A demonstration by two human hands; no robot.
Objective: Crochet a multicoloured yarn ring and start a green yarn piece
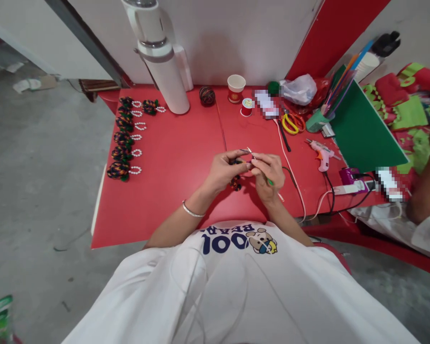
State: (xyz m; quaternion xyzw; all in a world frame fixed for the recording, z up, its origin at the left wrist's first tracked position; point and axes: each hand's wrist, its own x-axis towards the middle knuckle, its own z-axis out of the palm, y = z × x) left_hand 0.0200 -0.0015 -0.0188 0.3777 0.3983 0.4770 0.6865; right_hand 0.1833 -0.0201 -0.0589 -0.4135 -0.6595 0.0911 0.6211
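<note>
In the head view my left hand (225,172) is closed on a small crocheted piece of dark multicoloured yarn (235,184), which hangs below the fingers. My right hand (271,173) is closed around a crochet hook; its green handle end (270,182) shows under the palm. Both sets of fingertips meet over the red table (172,177), where the hook's thin shaft and the yarn come together. The exact stitch is too small to make out. A ball of similar multicoloured yarn (207,96) lies near the wall.
Several yarn pieces with white bead loops (118,170) line the left edge. Along the back stand a white flask (166,79), a paper cup (235,89) and a red thread spool (247,107). Yellow-handled scissors (290,124), a glue gun (323,155) and cables lie right, near another person's arm (424,179).
</note>
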